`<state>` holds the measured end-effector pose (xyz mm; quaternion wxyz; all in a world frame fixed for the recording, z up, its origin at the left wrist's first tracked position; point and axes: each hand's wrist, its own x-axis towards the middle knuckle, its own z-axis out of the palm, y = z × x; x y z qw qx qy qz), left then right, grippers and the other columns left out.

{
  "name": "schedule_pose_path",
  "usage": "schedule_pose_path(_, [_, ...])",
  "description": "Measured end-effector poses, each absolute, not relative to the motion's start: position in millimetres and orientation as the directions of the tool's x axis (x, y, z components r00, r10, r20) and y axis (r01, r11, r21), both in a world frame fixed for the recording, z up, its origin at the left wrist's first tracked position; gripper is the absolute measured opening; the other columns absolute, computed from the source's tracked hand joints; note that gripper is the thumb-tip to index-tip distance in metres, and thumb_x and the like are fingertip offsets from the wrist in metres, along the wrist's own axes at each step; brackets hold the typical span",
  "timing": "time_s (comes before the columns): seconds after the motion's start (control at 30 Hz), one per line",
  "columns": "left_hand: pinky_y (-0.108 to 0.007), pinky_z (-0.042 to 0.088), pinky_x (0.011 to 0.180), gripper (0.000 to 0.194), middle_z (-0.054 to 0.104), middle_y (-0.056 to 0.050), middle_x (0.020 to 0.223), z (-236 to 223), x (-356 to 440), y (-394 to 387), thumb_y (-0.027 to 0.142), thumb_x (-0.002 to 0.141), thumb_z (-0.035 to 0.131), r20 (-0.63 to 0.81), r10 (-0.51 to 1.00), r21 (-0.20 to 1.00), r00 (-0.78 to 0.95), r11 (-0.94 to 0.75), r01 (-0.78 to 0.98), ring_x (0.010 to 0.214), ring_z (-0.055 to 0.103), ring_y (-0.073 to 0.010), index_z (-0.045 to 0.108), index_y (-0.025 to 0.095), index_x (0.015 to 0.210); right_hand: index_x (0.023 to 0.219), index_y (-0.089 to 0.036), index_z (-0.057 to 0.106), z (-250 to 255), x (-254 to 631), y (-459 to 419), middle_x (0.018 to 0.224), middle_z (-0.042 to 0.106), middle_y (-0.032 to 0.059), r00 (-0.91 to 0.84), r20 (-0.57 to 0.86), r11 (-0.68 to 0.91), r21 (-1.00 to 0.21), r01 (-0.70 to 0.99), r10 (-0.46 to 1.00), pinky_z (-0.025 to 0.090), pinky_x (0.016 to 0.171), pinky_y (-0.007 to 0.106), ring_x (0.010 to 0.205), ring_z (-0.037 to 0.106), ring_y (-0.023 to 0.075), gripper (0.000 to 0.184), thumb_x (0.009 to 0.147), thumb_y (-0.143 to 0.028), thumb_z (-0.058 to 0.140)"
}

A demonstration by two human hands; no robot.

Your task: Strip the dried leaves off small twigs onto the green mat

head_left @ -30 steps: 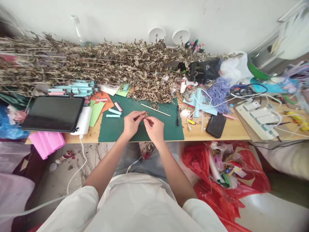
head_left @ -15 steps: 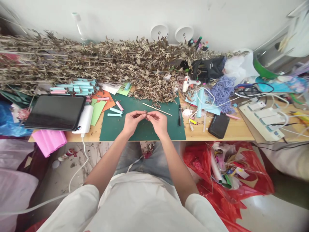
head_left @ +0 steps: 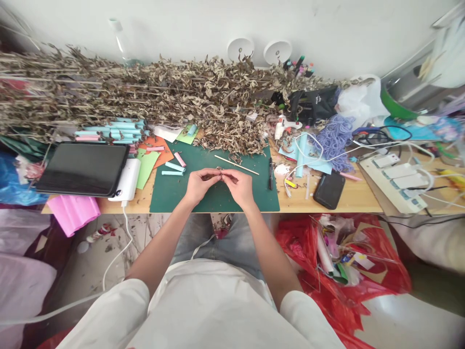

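My left hand (head_left: 198,186) and my right hand (head_left: 240,186) meet over the green cutting mat (head_left: 167,196), thumbs and fingertips pinched together. Between them is a small brown bit of dried plant (head_left: 219,168), mostly covered by the fingers. Just beyond the hands a thin wooden stick (head_left: 236,165) lies slantwise on the mat. Left of my left hand are two blue paper rolls (head_left: 173,169) and a pink one (head_left: 179,159). A black pen (head_left: 271,173) lies near the mat's right edge.
Dried leafy stalks (head_left: 163,92) fill the back of the table. At left are a tablet (head_left: 83,168), a white power bank (head_left: 127,179) and piled paper rolls (head_left: 119,131). Rightward are a glue gun (head_left: 285,127), purple yarn (head_left: 334,140), a phone-like black case (head_left: 329,189) and a power strip (head_left: 395,182).
Both hands stay in nearly the same place. The fingertips have shifted slightly around the small brown bit; little else differs.
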<state>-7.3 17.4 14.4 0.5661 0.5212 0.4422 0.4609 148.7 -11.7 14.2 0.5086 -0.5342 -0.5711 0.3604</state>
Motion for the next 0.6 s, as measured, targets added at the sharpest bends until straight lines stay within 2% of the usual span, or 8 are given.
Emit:
schedule_pose_path(0.1, [-0.032, 0.056, 0.076, 0.03, 0.076, -0.007, 0.085, 10.7, -8.8, 16.8, 0.039, 0.066, 0.084, -0.051, 0.985, 0.998, 0.162, 0.056, -0.023, 0.076, 0.069, -0.0192, 0.078, 0.017, 0.085, 0.092, -0.022, 0.075, 14.2, 149.8, -14.1, 0.094, 0.077, 0.0048, 0.047, 0.303, 0.257, -0.872, 0.416, 0.952, 0.058, 0.08, 0.031, 0.084, 0.071, 0.0175, 0.018, 0.09, -0.03, 0.059])
schedule_pose_path(0.23, [-0.029, 0.054, 0.07, 0.026, 0.075, -0.005, 0.081, 6.3, -10.0, 16.3, 0.037, 0.068, 0.081, -0.039, 0.99, 0.999, 0.136, 0.035, 0.027, 0.07, 0.067, -0.0169, 0.077, 0.017, 0.084, 0.094, -0.022, 0.074, 12.0, 150.2, -14.8, 0.096, 0.076, 0.0053, -0.021, 0.379, 0.338, -0.798, 0.499, 0.925, 0.056, 0.084, 0.031, 0.087, 0.07, 0.0172, 0.02, 0.093, -0.028, 0.055])
schedule_pose_path(0.43, [-0.028, 0.052, 0.07, 0.017, 0.075, -0.004, 0.081, 5.6, -3.6, 13.0, 0.031, 0.074, 0.074, 0.057, 0.994, 0.979, 0.091, -0.073, 0.193, 0.072, 0.066, -0.0163, 0.075, 0.018, 0.084, 0.096, -0.021, 0.068, 2.7, 137.0, -15.9, 0.095, 0.072, 0.0091, 0.026, 0.462, 0.34, -0.689, 0.641, 0.887, 0.055, 0.084, 0.034, 0.089, 0.067, 0.0194, 0.025, 0.096, -0.023, 0.043])
schedule_pose_path(0.6, [-0.026, 0.051, 0.066, 0.015, 0.074, -0.003, 0.078, 8.6, -0.9, 8.2, 0.028, 0.074, 0.071, 0.074, 0.997, 0.969, 0.032, -0.079, 0.235, 0.067, 0.064, -0.0147, 0.075, 0.018, 0.084, 0.099, -0.02, 0.066, -5.4, 131.2, -18.1, 0.096, 0.069, 0.0126, 0.095, 0.484, 0.288, -0.654, 0.699, 0.87, 0.054, 0.088, 0.039, 0.095, 0.064, 0.0231, 0.028, 0.097, -0.024, 0.039])
